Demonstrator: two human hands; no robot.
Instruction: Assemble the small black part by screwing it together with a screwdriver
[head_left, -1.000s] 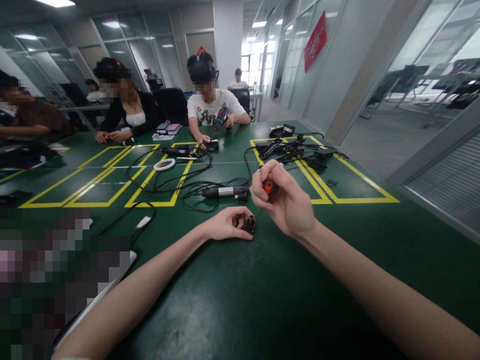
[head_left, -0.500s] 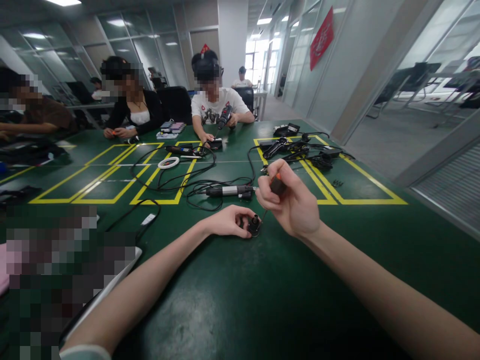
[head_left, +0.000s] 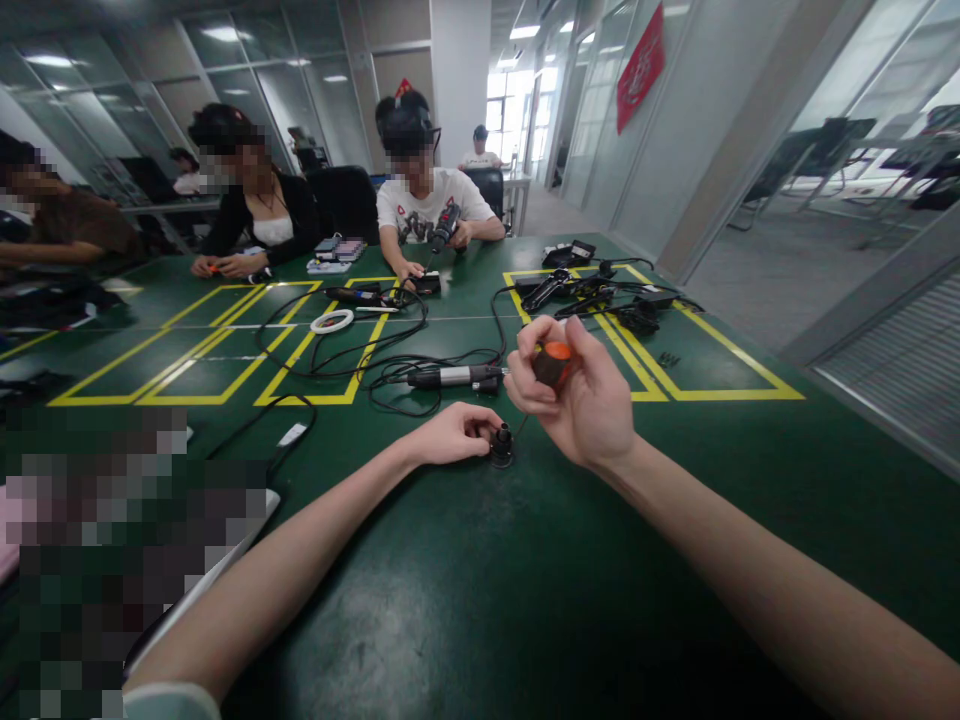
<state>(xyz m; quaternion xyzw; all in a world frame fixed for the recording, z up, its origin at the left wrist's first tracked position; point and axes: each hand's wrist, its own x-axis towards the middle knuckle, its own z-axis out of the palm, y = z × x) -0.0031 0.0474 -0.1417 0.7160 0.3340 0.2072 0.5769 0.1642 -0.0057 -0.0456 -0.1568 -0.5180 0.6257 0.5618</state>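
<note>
A small black stepped, round part (head_left: 501, 450) stands upright on the green table (head_left: 420, 600). My left hand (head_left: 454, 433) is closed at its left side, thumb and fingers against it. My right hand (head_left: 589, 400) is wrapped round the black and orange handle of a screwdriver (head_left: 551, 364), just right of and above the part. The thin shaft slants down beside the part; its tip is too small to make out. Behind both hands lies a black and silver electric screwdriver (head_left: 454, 377) with a coiled black cable.
Yellow tape (head_left: 739, 396) marks boxes on the table. Black tools and cables (head_left: 592, 295) lie at the back right, near small dark pieces (head_left: 668, 359). A white ring (head_left: 331, 321) lies left. Across the table, a co-worker (head_left: 435, 205) holds a power drill (head_left: 445, 228). Others sit further left.
My right hand has turned the screwdriver handle, so more orange shows. My left fingers have shifted back toward the part's left side, uncovering more of it. The view has shifted slightly.
</note>
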